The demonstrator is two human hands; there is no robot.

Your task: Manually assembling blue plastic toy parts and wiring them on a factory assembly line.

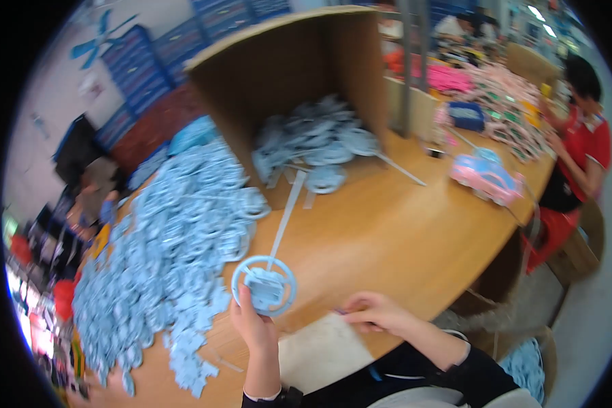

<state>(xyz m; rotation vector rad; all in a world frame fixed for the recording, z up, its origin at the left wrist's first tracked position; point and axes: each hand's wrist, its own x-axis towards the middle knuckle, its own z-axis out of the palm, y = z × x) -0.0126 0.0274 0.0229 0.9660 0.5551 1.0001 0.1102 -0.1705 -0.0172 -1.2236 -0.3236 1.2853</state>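
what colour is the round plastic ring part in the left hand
Light blue, same as the pile beside it. The ring part in the left hand shows best in the head view.

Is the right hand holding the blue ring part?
No, the left hand holds up the blue ring part; the right hand rests on the table.

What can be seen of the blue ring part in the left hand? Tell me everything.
The ring part looks like light blue moulded plastic: a round hoop with a blocky centre piece joined to it by thin spokes, and a long pale strip running up and away from its top edge. The left hand holds it up from below, fingers at its lower left rim, face tilted toward the camera above the wooden table. The right hand is apart from it. Fine detail is blurred.
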